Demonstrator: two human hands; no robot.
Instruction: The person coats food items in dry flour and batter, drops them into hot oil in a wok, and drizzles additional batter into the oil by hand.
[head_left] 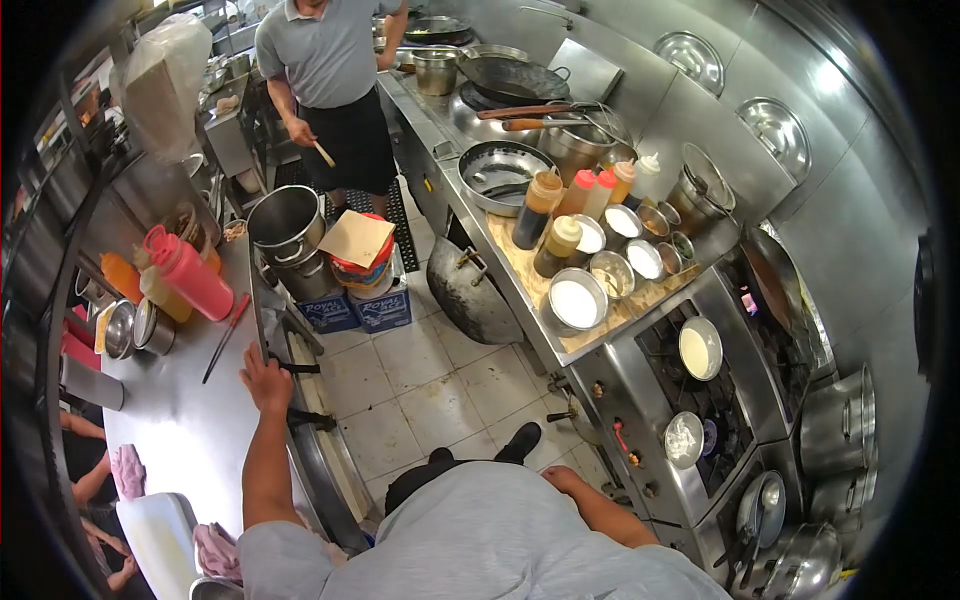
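Left of centre, the left hand (pixel 266 382) is resting, fingers spread and empty, near a red-ended stick (pixel 226 340) on the counter (pixel 200 425); careless sweeping risks dropping it. The right hand (pixel 564 480), lower centre, is hiding its fingers' state.

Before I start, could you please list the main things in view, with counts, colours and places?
Thin tool: one, red and dark, left counter
Cloths: two, pink, left counter
Large squeeze bottle: one, pink, left counter
Boxes: two, blue, floor
Smaller squeeze bottles: six, mixed colours, brown board
Bowls with white contents: four, silver, brown board
Pots with pale contents: two, silver, stove
Round lids: two, silver, wall
Co-worker: one, grey-shirted, beyond boxes
Left hand: one, bare, at left counter's edge
Right hand: one, bare, near stove
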